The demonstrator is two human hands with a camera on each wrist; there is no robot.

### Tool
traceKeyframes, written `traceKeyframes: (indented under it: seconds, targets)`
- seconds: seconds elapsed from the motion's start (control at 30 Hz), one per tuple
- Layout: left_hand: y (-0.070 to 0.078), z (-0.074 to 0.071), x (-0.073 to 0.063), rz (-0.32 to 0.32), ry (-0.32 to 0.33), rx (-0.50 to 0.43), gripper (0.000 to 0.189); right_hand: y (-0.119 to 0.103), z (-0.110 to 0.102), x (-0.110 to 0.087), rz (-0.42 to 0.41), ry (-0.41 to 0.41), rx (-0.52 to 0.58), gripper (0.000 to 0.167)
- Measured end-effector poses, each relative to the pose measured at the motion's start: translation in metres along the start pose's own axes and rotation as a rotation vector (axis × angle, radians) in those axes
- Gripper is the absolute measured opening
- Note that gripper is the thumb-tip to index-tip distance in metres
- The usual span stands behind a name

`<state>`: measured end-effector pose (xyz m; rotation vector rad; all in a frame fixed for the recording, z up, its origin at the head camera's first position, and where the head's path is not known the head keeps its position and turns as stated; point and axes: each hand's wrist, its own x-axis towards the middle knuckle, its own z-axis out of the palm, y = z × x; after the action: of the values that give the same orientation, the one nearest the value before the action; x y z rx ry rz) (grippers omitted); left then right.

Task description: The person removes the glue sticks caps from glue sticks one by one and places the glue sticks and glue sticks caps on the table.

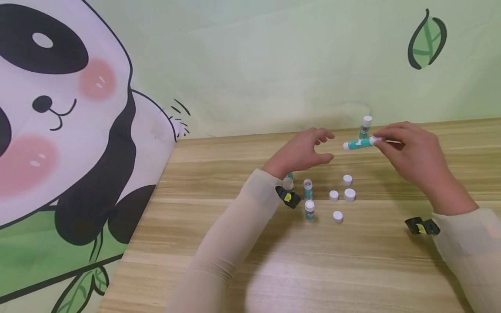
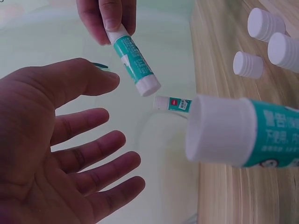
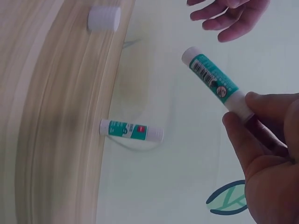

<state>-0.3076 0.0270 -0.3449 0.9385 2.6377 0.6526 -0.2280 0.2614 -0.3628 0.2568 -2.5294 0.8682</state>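
Observation:
My right hand (image 1: 416, 152) pinches a teal-and-white glue stick (image 1: 357, 144) by its white end, between thumb and fingertips. The stick is held up off the table, tilted, its other end pointing toward my left hand (image 1: 299, 152). That left hand is empty, fingers spread and thumb apart, a short way from the stick's free end. Behind the held stick, another glue stick (image 3: 128, 130) stands upright near the table's back edge. Close by the left wrist stand more glue sticks, one with a hollow white top (image 1: 308, 191) and one in front of it (image 1: 309, 211); a third (image 1: 288, 182) is partly hidden by the wrist.
Several loose white caps lie on the wooden table between the hands, among them a front cap (image 1: 338, 217) and a larger cap (image 1: 349, 194). A pale green backdrop (image 1: 274, 65) with a panda picture rises along the table's back and left edges.

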Motion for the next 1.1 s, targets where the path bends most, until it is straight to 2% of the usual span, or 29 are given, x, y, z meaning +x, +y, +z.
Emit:
traceKeyframes:
  seconds: [0.33, 0.57, 0.83, 1.1]
  targets:
    - [0.001, -0.001, 0.0, 0.026, 0.0, -0.011, 0.052, -0.011, 0.005, 0.0, -0.019, -0.039, 0.047, 0.021]
    - [0.001, 0.001, 0.002, 0.047, 0.002, -0.018, 0.042, -0.018, 0.01, -0.001, -0.031, -0.06, 0.094, 0.022]
    - [0.0, 0.001, 0.001, 0.06, -0.004, -0.02, 0.04, -0.028, 0.017, -0.002, -0.082, -0.046, 0.099, 0.021]
    - [-0.001, 0.001, -0.002, 0.082, 0.011, -0.042, 0.032, -0.036, 0.021, -0.001, -0.095, -0.075, 0.115, 0.02]
